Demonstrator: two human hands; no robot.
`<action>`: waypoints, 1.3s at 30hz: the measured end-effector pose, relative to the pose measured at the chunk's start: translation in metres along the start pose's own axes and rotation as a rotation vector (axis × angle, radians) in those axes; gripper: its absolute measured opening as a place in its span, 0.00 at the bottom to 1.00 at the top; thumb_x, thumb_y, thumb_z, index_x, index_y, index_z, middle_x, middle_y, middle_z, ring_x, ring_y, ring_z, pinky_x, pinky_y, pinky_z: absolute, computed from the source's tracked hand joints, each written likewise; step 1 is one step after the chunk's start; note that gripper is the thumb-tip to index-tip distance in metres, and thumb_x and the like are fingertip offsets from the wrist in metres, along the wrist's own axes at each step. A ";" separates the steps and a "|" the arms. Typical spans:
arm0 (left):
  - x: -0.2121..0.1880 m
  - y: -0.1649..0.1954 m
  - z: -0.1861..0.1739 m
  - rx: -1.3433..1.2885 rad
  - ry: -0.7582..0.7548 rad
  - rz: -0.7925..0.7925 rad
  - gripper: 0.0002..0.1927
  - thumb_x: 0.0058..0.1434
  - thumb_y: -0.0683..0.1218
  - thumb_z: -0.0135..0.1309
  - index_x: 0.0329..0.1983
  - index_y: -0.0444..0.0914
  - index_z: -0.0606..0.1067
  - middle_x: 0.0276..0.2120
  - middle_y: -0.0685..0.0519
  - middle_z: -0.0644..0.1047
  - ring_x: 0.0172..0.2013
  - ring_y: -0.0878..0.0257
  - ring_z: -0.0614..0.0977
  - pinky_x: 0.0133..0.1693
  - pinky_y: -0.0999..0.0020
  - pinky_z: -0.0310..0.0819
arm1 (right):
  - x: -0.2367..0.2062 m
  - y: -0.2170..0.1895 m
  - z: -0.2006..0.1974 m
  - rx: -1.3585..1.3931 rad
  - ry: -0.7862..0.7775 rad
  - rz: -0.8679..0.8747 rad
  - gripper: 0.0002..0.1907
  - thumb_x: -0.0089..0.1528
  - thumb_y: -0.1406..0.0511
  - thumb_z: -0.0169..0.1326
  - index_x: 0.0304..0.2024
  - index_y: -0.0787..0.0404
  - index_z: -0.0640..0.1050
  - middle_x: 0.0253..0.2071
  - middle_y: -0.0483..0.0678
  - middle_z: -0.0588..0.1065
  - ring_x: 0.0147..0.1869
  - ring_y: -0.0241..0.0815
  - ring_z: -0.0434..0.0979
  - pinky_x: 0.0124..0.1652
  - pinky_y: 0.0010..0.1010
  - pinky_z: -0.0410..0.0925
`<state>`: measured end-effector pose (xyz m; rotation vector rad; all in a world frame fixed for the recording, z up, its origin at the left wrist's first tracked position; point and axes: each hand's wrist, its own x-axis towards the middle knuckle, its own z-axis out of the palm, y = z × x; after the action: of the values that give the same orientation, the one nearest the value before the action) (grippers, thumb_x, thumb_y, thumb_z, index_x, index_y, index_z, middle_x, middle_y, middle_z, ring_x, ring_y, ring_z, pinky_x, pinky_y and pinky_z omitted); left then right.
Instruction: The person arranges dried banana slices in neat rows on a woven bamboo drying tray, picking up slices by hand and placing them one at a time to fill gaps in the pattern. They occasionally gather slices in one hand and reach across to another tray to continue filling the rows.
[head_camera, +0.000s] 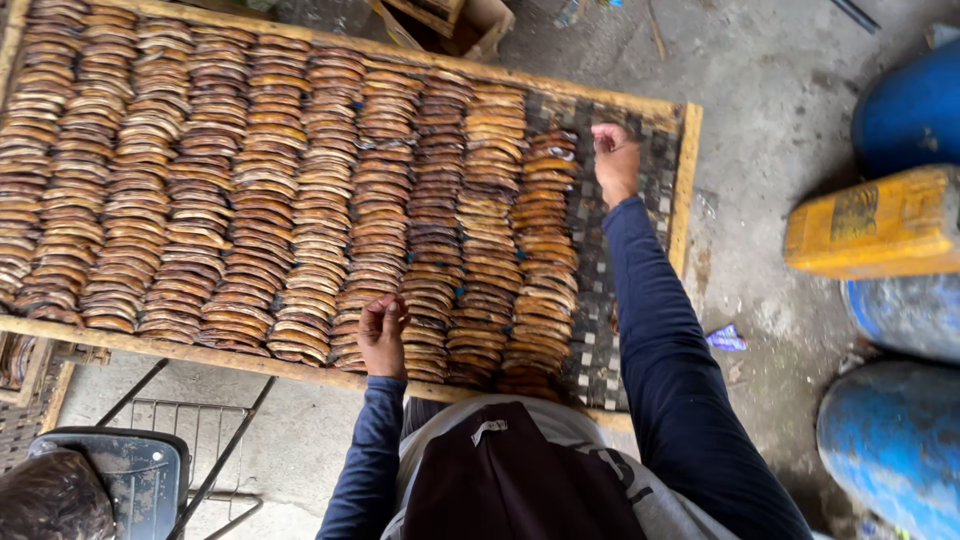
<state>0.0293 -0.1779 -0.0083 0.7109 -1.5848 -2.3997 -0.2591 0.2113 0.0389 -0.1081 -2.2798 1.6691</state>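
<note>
dark apron nearest; left hand pinches a slice, right hand fisted at the last unfinished row; tray nearly full.

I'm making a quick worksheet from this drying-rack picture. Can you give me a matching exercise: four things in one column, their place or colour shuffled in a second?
Things:
1. left hand
2. right hand
3. drums
4. block

Descriptions:
A. yellow, lying on the drums
B. blue, on the floor beside the woven tray
C. at the tray's near edge, on the brown slices
D. stretched to the top of the last row

Pairs: 1-C, 2-D, 3-B, 4-A
</note>
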 end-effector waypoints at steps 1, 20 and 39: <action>-0.002 -0.001 -0.001 -0.011 -0.003 -0.002 0.04 0.71 0.42 0.53 0.47 0.38 0.76 0.41 0.54 0.81 0.41 0.66 0.82 0.44 0.68 0.81 | -0.007 0.005 -0.018 0.086 -0.029 0.096 0.08 0.69 0.71 0.55 0.49 0.59 0.81 0.43 0.44 0.81 0.42 0.30 0.77 0.40 0.23 0.70; -0.035 -0.034 0.036 0.042 -0.194 -0.103 0.04 0.71 0.42 0.55 0.47 0.40 0.77 0.41 0.55 0.81 0.41 0.68 0.82 0.44 0.69 0.80 | -0.303 -0.041 -0.139 -1.115 -0.173 0.008 0.32 0.48 0.50 0.68 0.52 0.55 0.80 0.52 0.58 0.73 0.57 0.62 0.71 0.50 0.57 0.67; -0.056 -0.017 0.152 -0.243 -0.597 -0.645 0.25 0.78 0.58 0.45 0.65 0.35 0.67 0.54 0.45 0.78 0.50 0.56 0.81 0.54 0.57 0.78 | -0.275 -0.126 -0.046 -0.842 -0.447 -0.589 0.14 0.64 0.68 0.59 0.53 0.60 0.78 0.55 0.54 0.75 0.56 0.51 0.74 0.57 0.45 0.64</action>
<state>0.0064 -0.0241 0.0410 0.5392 -1.3132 -3.4639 0.0311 0.1470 0.1136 0.7387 -2.7928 0.4117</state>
